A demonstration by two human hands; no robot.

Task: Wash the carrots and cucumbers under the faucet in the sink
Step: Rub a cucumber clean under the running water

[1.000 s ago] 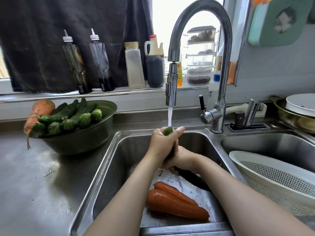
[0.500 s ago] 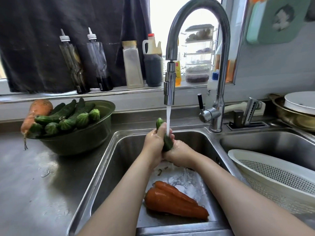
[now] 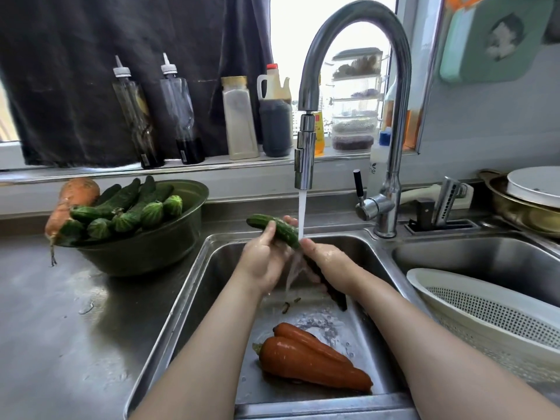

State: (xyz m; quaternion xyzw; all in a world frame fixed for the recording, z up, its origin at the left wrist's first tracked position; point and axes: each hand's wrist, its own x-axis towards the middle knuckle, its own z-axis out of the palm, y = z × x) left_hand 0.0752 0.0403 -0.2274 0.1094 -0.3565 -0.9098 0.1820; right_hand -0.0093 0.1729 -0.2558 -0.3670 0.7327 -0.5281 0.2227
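As I look down through the head cam, the nearest thing is a pair of wet carrots [image 3: 312, 362] lying side by side on the floor of the left sink [image 3: 209, 268], close to its front edge, tips pointing right. Both forearms reach in over them.

A bit further up, both hands are busy with one cucumber [image 3: 278, 231]. The left hand [image 3: 262, 262] has its fingers curled round the upper part with the thumb across the top. The right hand [image 3: 331, 263] is wrapped round the lower part, and the dark end pokes out below that wrist. So the cucumber sits tilted above the basin, high end pointing left and away from me. The stream of water [image 3: 301, 213] lands on it right between the two hands and runs down off them.

Off to the right, a white colander [image 3: 485, 313] leans in the second basin [image 3: 454, 262]. On the steel desk [image 3: 60, 328] left of the sink there's a green bowl [image 3: 145, 253] piled with spare cucumbers [image 3: 130, 207], plus one big carrot [image 3: 77, 197] hanging over its left rim.

Behind the sink stands the tall curved faucet [image 3: 397, 86], and past it the windowsill [image 3: 121, 172] carries a row of bottles [image 3: 181, 116] in front of a dark curtain [image 3: 91, 71].
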